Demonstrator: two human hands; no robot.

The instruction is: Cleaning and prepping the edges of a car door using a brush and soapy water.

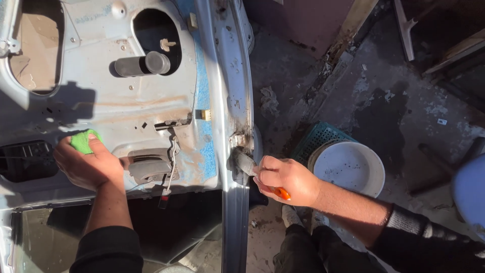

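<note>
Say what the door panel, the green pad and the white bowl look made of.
Door panel: painted sheet metal, pale blue, scuffed, with stamped holes and rust stains. Green pad under the left hand: soft, likely sponge or cloth. White bowl: probably plastic, matte and smooth.

Pale silver-blue metal car door panel [126,101] with brighter blue patches; bright green cloth [83,140] at nine o'clock; orange tool handle [281,192], white round bucket [348,167], perhaps teal plastic crate [318,139] at three.

— How is the left hand [86,164] set?
— Arm stretched forward, dark sleeve pushed up the forearm, palm down, fingers curled shut.
— And the right hand [285,179]?
— Reaching in from the right side, wrist bent, fingers closed in a grip.
</note>
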